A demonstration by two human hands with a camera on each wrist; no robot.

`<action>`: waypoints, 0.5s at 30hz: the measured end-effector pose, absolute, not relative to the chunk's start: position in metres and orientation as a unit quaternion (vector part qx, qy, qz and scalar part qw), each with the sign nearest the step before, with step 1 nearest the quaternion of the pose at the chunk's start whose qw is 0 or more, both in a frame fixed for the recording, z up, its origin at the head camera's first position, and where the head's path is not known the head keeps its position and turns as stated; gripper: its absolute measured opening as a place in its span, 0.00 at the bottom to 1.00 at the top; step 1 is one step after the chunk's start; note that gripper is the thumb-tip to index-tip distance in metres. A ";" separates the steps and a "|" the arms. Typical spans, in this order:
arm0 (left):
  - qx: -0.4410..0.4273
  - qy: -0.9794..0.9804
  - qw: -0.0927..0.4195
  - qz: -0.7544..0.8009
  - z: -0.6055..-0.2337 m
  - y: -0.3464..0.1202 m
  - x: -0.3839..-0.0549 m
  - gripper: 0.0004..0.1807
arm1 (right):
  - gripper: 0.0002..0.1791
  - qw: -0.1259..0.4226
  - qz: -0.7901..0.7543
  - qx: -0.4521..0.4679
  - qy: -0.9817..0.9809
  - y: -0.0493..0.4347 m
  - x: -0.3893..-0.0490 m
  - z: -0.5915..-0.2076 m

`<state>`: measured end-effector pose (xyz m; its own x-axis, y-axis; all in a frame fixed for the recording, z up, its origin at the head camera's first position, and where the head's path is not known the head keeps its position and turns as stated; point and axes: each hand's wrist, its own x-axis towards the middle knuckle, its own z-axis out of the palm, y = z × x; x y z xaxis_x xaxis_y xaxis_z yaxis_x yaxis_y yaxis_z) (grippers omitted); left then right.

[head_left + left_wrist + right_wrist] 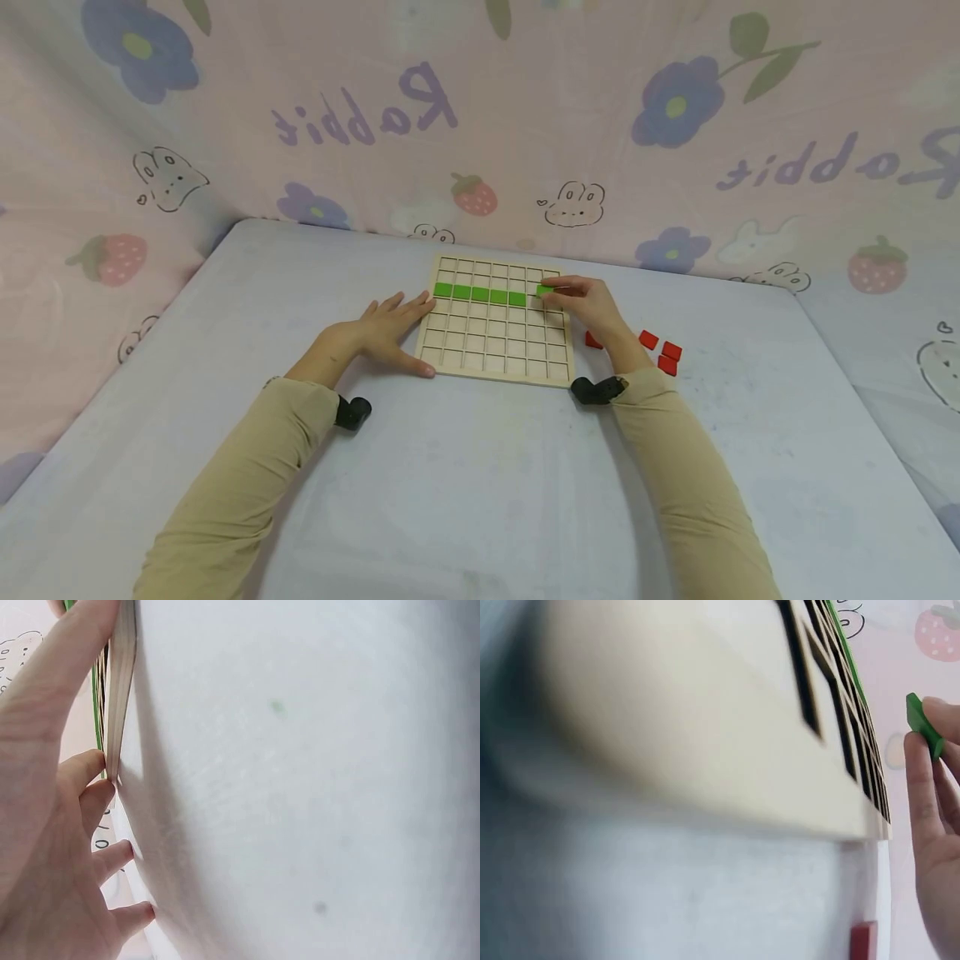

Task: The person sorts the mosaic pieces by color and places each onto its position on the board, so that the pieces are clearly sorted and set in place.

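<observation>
Right hand [588, 302] pinches one green tile [923, 727], tilted in the right wrist view and held just above the board [496, 327]; head view puts the tile right of centre, over the board's upper right. Key relation: bare cell [531, 293] sits just left of the pinched tile, in line with the row of five green tiles [480, 294] running left to right. Right hand is nearer that cell. Left hand [382, 329] is spread, touching the board's left edge. Red tiles [672, 351] on tabletop [480, 483], right of the board
</observation>
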<state>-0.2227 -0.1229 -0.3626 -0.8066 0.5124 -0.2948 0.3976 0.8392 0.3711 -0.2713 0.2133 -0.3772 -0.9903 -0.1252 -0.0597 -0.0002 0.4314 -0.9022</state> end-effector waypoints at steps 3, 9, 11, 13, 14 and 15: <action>0.240 0.939 0.196 0.150 -0.362 -0.123 -0.222 0.62 | 0.22 0.068 -0.526 -0.038 0.847 0.212 -0.272 -0.377; 0.236 0.939 0.197 0.153 -0.362 -0.123 -0.222 0.62 | 0.22 0.083 -0.520 -0.037 0.849 0.210 -0.274 -0.377; 0.236 0.939 0.197 0.152 -0.362 -0.123 -0.222 0.62 | 0.22 0.088 -0.516 -0.035 0.851 0.210 -0.275 -0.378; 0.237 0.939 0.195 0.151 -0.363 -0.123 -0.222 0.62 | 0.23 0.092 -0.509 -0.034 0.855 0.210 -0.275 -0.379; 0.237 0.939 0.195 0.152 -0.363 -0.123 -0.222 0.62 | 0.23 0.094 -0.504 -0.033 0.858 0.210 -0.275 -0.379; 0.238 0.939 0.195 0.152 -0.363 -0.123 -0.222 0.62 | 0.23 0.095 -0.499 -0.033 0.861 0.209 -0.275 -0.379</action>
<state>-0.2222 -0.1233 -0.3630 -0.8109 0.5055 -0.2949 0.3868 0.8410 0.3782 -0.2750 0.2093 -0.3789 -0.9799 -0.1507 -0.1306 0.0386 0.4990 -0.8657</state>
